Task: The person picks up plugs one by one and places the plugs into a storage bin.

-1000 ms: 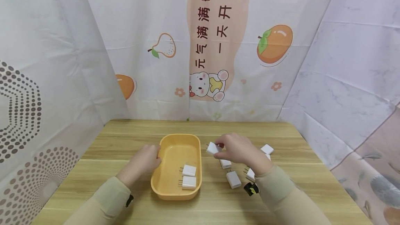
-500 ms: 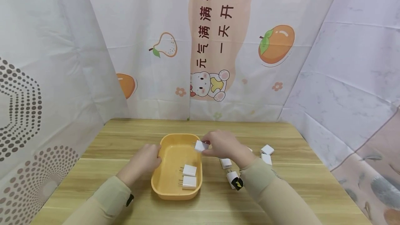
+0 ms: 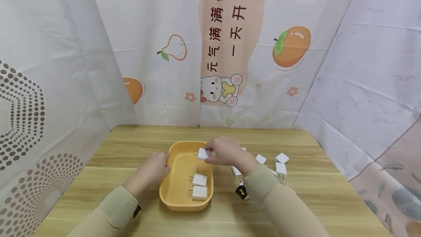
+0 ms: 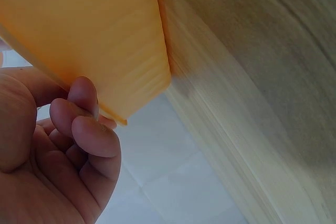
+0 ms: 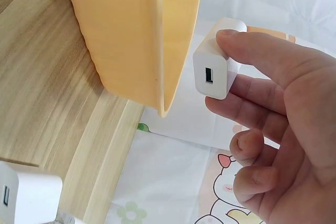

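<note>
A yellow plastic basin (image 3: 177, 171) sits on the table, with two white USB charger plugs (image 3: 199, 192) lying in its near right part, prongs to the left. My left hand (image 3: 152, 168) pinches the basin's left rim between thumb and fingers, as the left wrist view of the basin wall (image 4: 105, 35) also shows. Over the right side of the basin, my right hand (image 3: 227, 153) holds another white charger plug (image 3: 203, 154) between thumb and fingers. Its USB port end faces the right wrist camera, where the held plug (image 5: 212, 66) appears above the rim.
Several more white charger plugs (image 3: 281, 169) are scattered on the wooden table (image 3: 131, 142) right of the basin, some partly hidden by my right arm. A printed curtain (image 3: 158, 83) hangs behind the table, with more cloth at both sides.
My right hand has carried the charger plug leftward from above the scattered plugs to over the basin. The left hand and the two plugs in the basin have stayed put.
</note>
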Available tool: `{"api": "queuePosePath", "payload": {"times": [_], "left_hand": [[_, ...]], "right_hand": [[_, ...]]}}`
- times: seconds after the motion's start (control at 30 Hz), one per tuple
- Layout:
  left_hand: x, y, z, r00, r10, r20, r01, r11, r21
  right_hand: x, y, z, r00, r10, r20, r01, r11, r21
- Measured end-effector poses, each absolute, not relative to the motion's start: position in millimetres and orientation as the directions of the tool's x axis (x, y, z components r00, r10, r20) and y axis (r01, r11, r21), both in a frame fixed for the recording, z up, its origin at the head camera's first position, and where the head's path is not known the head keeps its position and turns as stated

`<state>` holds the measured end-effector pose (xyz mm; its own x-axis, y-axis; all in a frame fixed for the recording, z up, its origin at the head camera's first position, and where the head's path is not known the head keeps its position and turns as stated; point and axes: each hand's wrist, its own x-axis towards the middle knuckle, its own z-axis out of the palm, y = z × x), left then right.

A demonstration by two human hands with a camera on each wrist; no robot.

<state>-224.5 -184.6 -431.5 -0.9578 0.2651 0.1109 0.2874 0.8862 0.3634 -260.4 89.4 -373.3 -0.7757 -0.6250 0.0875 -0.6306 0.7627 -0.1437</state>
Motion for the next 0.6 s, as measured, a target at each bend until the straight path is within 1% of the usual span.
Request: {"api": "queuePosePath", "payload": {"times": [0.33,0.6], "left_hand": [[-224.5,-184.7,-430.6,-0.956,0.268,0.122,0.294,0.890,0.349],[-223.9,-185.0,-431.3,-0.960,0.261,0.099,0.279,0.893,0.353]], "right_hand": [[-264.4,81.5,-377.8,-0.777,-0.625,0.071,-0.629,0.768,-0.125],[-266.7,72.0,-391.4,-0.778,-0.628,0.029,-0.628,0.774,-0.085]]}}
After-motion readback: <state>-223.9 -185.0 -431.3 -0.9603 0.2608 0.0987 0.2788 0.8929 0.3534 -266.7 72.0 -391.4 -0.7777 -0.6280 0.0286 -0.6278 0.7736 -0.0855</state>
